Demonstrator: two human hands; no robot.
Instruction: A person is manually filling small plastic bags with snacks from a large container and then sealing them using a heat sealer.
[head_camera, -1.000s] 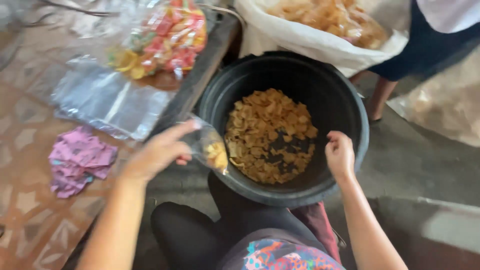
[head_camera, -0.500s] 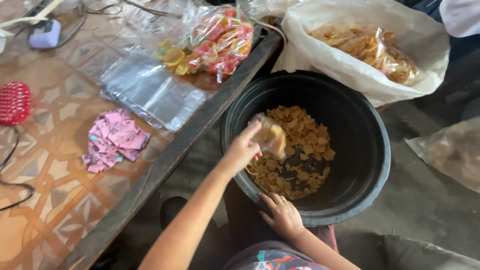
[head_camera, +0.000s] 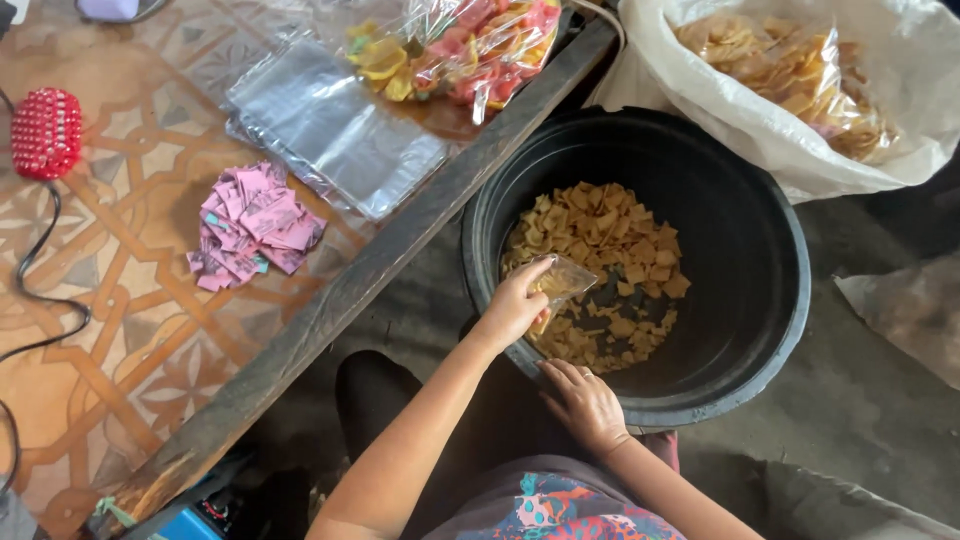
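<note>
Holding a small clear plastic bag (head_camera: 562, 283) over a black tub (head_camera: 745, 300), I pinch its mouth with my left hand (head_camera: 515, 305), fingers closed on the film. The bag is partly filled with pale yellow chips and hangs just above the heap of loose chips (head_camera: 600, 265) that covers the tub's floor. My right hand (head_camera: 583, 403) rests lower, at the tub's near rim, fingers curled together and touching the edge of the chips; I cannot tell whether it grips anything.

To my left runs a table (head_camera: 120, 330) with a patterned brown and cream top and a dark wooden edge, set just beside the tub. On it lies a stack of flat clear bags (head_camera: 330, 130), and near them a loose pile of pink paper slips (head_camera: 255, 225). Farther up the table sits a clear bag of mixed orange, yellow and pink crackers (head_camera: 455, 45). A red beaded pouch (head_camera: 45, 132) lies at the table's far left, with a black cable (head_camera: 40, 290) curving below it.

Beyond the tub, touching its far rim, stands a large white sack (head_camera: 760, 110) lined with clear plastic and holding more pale chips. The floor to the right is grey concrete (head_camera: 880, 400), where another crumpled clear bag (head_camera: 910, 310) lies, well apart from my hands.
</note>
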